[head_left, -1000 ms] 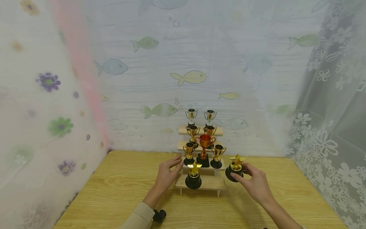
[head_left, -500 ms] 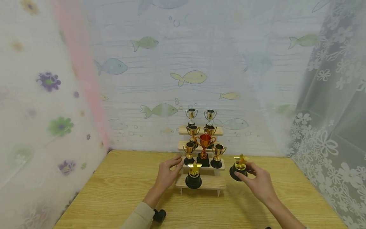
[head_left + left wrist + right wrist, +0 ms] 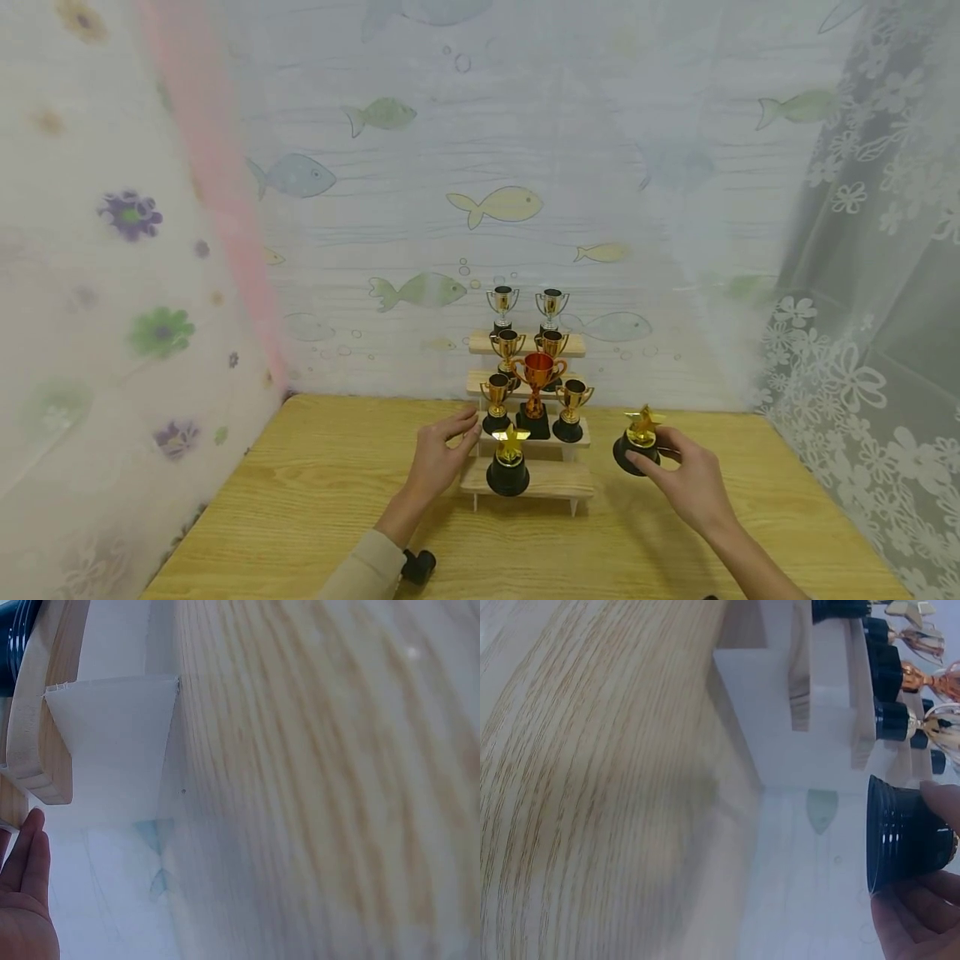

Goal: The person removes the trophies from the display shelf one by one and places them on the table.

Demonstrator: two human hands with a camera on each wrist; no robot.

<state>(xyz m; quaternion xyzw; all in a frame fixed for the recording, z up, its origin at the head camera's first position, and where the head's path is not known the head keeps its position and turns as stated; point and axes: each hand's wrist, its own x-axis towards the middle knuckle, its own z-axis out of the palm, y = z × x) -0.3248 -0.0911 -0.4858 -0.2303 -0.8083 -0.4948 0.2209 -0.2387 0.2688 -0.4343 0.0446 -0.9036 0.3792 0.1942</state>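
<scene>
My right hand (image 3: 693,483) pinches a gold star trophy (image 3: 636,446) by its black base, raised over the table to the right of a stepped wooden display stand (image 3: 562,479). In the right wrist view the flared black base (image 3: 904,836) sits between thumb and fingers. Beside the stand's left edge is my left hand (image 3: 442,450), its fingers extended and slightly bent, with fingertips right at the step; nothing is in its grasp. A second star trophy (image 3: 507,475) stands on the left of the lowest step. One step higher, an orange cup trophy (image 3: 534,408) stands between two small gold cups.
Several small gold cup trophies (image 3: 552,304) fill the upper steps. A small black object (image 3: 418,567) lies on the wooden table (image 3: 322,467) by the left sleeve. Behind hangs a fish-print curtain (image 3: 495,125); a lace curtain (image 3: 847,400) borders the right side.
My right hand has carried the star trophy rightward, farther from the stand. The left hand stays at the stand's left edge.
</scene>
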